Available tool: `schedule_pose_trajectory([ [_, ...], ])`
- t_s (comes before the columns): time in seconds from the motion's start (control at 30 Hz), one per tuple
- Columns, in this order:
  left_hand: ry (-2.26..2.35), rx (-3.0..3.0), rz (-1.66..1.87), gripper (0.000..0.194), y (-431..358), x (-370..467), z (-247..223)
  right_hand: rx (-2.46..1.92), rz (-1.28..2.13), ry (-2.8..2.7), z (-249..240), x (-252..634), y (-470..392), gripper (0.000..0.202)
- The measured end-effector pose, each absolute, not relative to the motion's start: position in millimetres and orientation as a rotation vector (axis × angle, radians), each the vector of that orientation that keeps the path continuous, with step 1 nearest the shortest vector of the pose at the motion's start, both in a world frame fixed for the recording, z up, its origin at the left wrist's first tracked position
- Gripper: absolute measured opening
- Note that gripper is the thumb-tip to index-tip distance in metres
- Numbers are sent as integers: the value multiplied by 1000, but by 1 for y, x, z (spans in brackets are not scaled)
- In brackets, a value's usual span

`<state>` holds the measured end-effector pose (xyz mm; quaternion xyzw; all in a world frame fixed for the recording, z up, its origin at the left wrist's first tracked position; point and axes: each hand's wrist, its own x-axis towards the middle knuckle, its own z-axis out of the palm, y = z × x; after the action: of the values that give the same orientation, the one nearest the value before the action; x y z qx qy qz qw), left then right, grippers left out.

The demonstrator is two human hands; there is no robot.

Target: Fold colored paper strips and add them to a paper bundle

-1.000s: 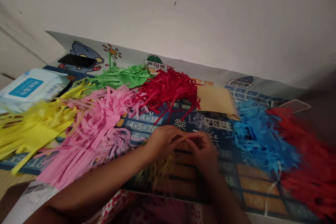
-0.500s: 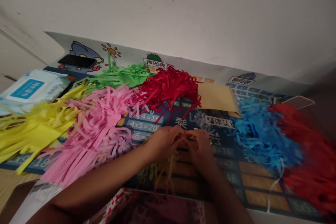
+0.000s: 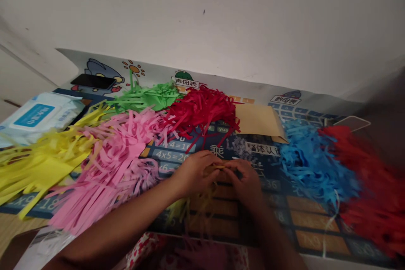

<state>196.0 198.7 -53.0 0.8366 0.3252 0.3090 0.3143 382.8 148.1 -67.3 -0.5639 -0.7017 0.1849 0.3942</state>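
Note:
My left hand [image 3: 198, 173] and my right hand [image 3: 245, 177] meet at the middle of the printed mat [image 3: 275, 202], fingertips pinched together on a thin yellowish strip [image 3: 221, 167]. Below my left hand hang yellow paper fringes [image 3: 180, 210], dim and partly see-through against the mat; whether they join the strip I cannot tell. Pink fringed paper [image 3: 107, 168] lies left of my hands, and a dark red shredded bundle [image 3: 205, 107] lies beyond them.
Yellow fringes [image 3: 47, 160] and a wipes pack [image 3: 38, 114] lie left, with a black phone [image 3: 93, 81] behind. Green fringes [image 3: 145, 96] are at the back. Rightward are a tan envelope [image 3: 259, 120], blue fringes [image 3: 316, 162] and red fringes [image 3: 376, 194].
The view has shifted slightly, so the tabletop things appear a little lower. Between my fingertips, the yellowish strip now shows more clearly, and my hands are slightly farther apart.

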Motion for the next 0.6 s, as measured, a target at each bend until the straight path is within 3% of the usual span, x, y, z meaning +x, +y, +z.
schedule_pose_trajectory([
  [0.37, 954, 2291, 863, 5, 201, 194, -58, -1471, 354, -1672, -66, 383, 148, 16],
  [0.6, 929, 2276, 941, 7, 198, 197, -55, -1453, 471, -1667, -68, 380, 146, 15],
])
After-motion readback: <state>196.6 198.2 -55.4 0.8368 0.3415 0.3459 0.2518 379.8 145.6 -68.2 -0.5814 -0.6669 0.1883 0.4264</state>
